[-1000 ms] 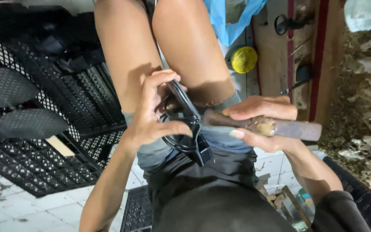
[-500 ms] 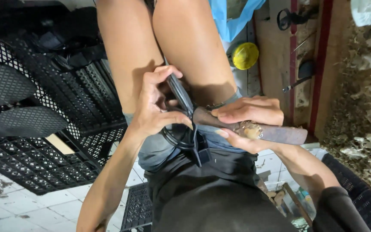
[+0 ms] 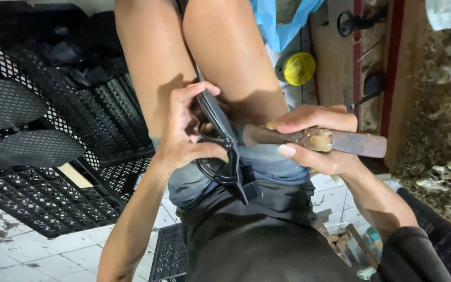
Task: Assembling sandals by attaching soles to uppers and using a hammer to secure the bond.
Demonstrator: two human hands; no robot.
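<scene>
Over the lap, left hand clamped round black shears, blades meeting the brown stick pinched in the right hand, so trimming looks underway, calling for a firm squeeze; beyond the stick, yellow disc.

**Materials in my lap**

My left hand holds dark-handled metal shears, plastic grips faintly glossy. My right hand holds a rough brown wooden stick, its bark partly peeled to pale wood. Beside me lie matt black perforated plastic crates on smooth, stained white floor tiles.
</scene>
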